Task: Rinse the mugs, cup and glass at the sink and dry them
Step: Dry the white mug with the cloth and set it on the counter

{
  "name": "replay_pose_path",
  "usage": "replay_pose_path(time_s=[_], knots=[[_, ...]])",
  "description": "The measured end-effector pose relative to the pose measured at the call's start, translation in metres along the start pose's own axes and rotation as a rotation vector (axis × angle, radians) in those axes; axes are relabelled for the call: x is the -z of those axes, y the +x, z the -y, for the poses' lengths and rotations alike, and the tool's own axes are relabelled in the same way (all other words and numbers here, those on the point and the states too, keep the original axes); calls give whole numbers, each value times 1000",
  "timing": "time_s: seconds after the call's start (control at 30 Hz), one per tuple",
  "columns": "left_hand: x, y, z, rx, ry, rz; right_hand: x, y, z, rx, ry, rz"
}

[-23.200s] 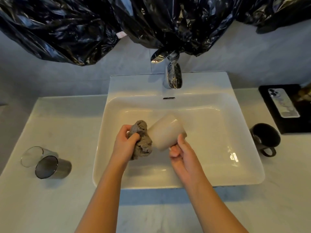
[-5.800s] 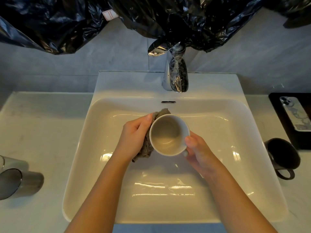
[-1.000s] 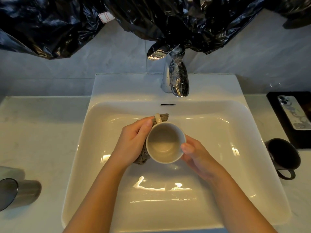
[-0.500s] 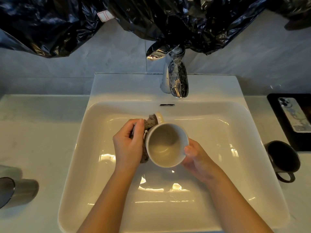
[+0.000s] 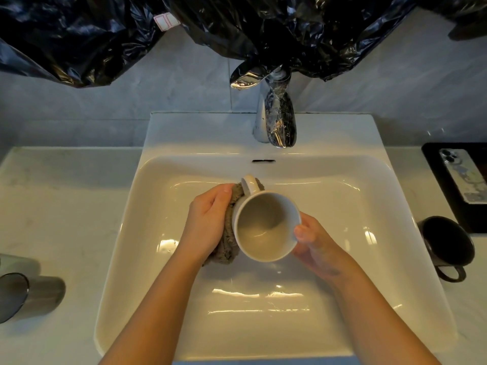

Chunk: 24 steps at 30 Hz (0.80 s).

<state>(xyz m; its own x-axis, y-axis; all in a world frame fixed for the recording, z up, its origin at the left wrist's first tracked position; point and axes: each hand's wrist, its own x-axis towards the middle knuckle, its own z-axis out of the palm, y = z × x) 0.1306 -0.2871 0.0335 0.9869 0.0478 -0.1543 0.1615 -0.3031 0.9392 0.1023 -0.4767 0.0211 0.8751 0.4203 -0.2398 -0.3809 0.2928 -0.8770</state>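
Mug location: the white mug (image 5: 266, 227) is held above the sink (image 5: 184, 130) basin, clear of its floor. The mouth tilts up toward you and the handle points away toward the faucet (image 5: 279, 119).
Left grip: your left hand (image 5: 208, 219) is closed round a grey-brown cloth (image 5: 228, 246) and presses it against the mug's left outer wall.
Right grip: your right hand (image 5: 316, 246) grasps the mug's right side, with the thumb on the rim. The fingers underneath are hidden.
Step in hand: judged to be drying the outer wall. No water stream shows at the faucet.
Handling, mug: ceramic, stiff, moderately heavy, and likely to chip against the hard basin. The glazed surface is probably slippery while damp.
Where to hold: take the body between thumb and fingers, or use the handle. Keep the cloth between your palm and the glaze for friction.
Handling, cloth: soft and bunched, it moulds to the curve.
Waiting items: a black mug (image 5: 445, 241) sits on the tabletop (image 5: 66, 206) right of the sink, and a grey glass (image 5: 31, 293) is well apart on the left.
Risk: the glass looks thin, so support its wall lightly.
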Motion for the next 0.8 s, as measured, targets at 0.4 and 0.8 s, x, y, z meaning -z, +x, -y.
replay_pose_path(time_s=[0.4, 0.8], knots=[[-1, 2, -5, -148, -4, -65, 3, 1, -3, -65, -24, 2], [9, 2, -6, -599, 152, 142, 9, -2, -12, -125, 85, -9]])
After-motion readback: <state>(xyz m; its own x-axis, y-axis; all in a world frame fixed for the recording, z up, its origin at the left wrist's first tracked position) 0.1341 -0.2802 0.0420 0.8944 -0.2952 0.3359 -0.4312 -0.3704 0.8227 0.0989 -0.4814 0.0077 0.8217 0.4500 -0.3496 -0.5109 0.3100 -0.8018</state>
